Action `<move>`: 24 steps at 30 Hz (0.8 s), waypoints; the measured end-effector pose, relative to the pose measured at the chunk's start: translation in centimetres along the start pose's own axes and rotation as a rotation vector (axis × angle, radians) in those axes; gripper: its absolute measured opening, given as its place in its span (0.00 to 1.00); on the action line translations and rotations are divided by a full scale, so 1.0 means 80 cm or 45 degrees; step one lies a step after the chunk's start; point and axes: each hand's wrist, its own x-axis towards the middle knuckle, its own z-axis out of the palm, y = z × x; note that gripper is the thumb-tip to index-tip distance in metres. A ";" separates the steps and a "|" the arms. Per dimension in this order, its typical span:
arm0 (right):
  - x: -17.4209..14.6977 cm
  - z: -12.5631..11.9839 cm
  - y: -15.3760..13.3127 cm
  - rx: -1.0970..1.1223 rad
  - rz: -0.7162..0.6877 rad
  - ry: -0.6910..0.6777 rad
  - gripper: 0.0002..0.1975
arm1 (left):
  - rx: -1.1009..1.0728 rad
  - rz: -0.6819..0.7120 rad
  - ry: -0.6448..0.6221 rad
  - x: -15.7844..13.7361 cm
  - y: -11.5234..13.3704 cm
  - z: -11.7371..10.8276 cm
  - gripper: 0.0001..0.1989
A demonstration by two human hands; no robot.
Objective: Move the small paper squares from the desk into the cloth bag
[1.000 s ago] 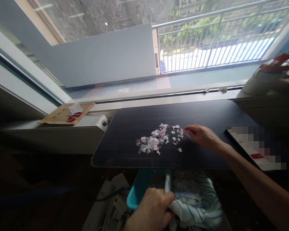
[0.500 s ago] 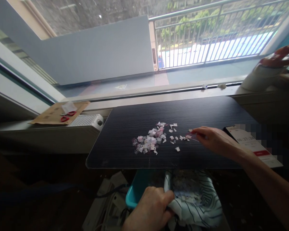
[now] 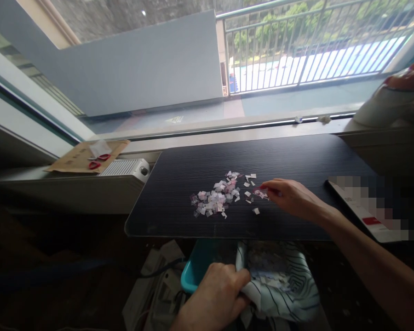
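My left hand (image 3: 222, 292) is closed on the near-left rim of a pale, dark-striped cloth bag (image 3: 305, 280) below the table edge. Many small paper scraps (image 3: 271, 276) lie inside its open mouth. On the dark table, my right hand (image 3: 290, 195) has its fingers together and low over a clear pinkish scrap (image 3: 261, 193), which seems pinched at the fingertips; the grip is partly hidden. Left of it, a few loose scraps (image 3: 247, 194) lie apart from a larger pile of small white and pinkish pieces (image 3: 217, 197).
A phone (image 3: 369, 216) lies at the right of the dark table (image 3: 172, 184). Red-handled scissors (image 3: 94, 164) rest on a brown envelope (image 3: 72, 156) on the left sill. A turquoise bin (image 3: 189, 276) is under the front edge. A window and railing are behind.
My right hand has moved left along the table, and the nearby loose scraps are now bunched closer to the pile. My left hand keeps its hold on the bag. The view has shifted slightly.
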 end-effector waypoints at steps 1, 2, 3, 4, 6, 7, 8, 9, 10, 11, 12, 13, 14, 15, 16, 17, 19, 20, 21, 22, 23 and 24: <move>-0.003 0.000 -0.002 -0.010 -0.003 -0.012 0.16 | 0.004 0.009 0.018 0.000 -0.001 0.001 0.04; -0.006 0.000 -0.004 -0.017 -0.009 -0.025 0.16 | 0.009 0.019 0.035 0.000 -0.002 0.001 0.04; -0.009 0.001 -0.007 -0.014 -0.023 -0.046 0.16 | 0.014 0.029 0.050 0.000 -0.003 0.002 0.05; -0.012 0.001 -0.011 0.002 -0.042 -0.070 0.16 | 0.020 0.039 0.062 0.001 -0.003 0.002 0.05; -0.015 0.003 -0.016 0.043 -0.076 -0.101 0.16 | 0.035 0.056 0.080 0.003 -0.003 0.003 0.06; -0.014 0.004 -0.018 0.048 -0.081 -0.095 0.16 | 0.042 0.064 0.085 0.004 -0.003 0.004 0.07; -0.013 0.005 -0.019 0.041 -0.073 -0.071 0.16 | 0.051 0.070 0.087 0.004 -0.003 0.004 0.07; -0.010 0.006 -0.019 0.026 -0.058 -0.041 0.16 | 0.060 0.077 0.086 0.005 -0.002 0.004 0.06; -0.007 0.007 -0.019 0.010 -0.043 -0.016 0.16 | 0.071 0.082 0.085 0.005 -0.001 0.005 0.06; -0.004 0.008 -0.020 0.002 -0.036 -0.009 0.16 | 0.082 0.087 0.084 0.005 -0.001 0.006 0.06; -0.002 0.009 -0.020 0.005 -0.040 -0.019 0.16 | 0.092 0.091 0.083 0.005 0.000 0.006 0.06; 0.000 0.009 -0.021 0.019 -0.056 -0.045 0.16 | 0.102 0.091 0.083 0.005 0.000 0.007 0.06; 0.001 0.009 -0.023 0.036 -0.077 -0.075 0.16 | 0.110 0.091 0.083 0.005 0.001 0.008 0.06; 0.001 0.008 -0.025 0.052 -0.097 -0.099 0.16 | 0.116 0.090 0.084 0.004 0.001 0.008 0.06; 0.000 0.006 -0.027 0.060 -0.110 -0.111 0.16 | 0.122 0.090 0.085 0.004 0.001 0.009 0.06; -0.003 0.004 -0.028 0.057 -0.111 -0.111 0.15 | 0.127 0.091 0.087 0.004 0.001 0.009 0.06; -0.010 0.000 -0.028 0.027 -0.081 -0.075 0.15 | 0.133 0.097 0.093 0.003 0.001 0.010 0.05; -0.014 -0.002 -0.026 0.017 -0.061 -0.060 0.15 | 0.135 0.099 0.096 0.004 0.001 0.010 0.05; -0.018 -0.004 -0.024 0.019 -0.047 -0.063 0.15 | 0.135 0.101 0.099 0.004 0.002 0.009 0.05; -0.023 -0.006 -0.022 0.029 -0.041 -0.082 0.15 | 0.135 0.103 0.100 0.004 0.002 0.009 0.05; -0.027 -0.007 -0.019 0.040 -0.038 -0.108 0.14 | 0.135 0.104 0.101 0.004 0.002 0.009 0.05; -0.031 -0.007 -0.016 0.042 -0.031 -0.129 0.14 | 0.135 0.106 0.101 0.005 0.002 0.008 0.05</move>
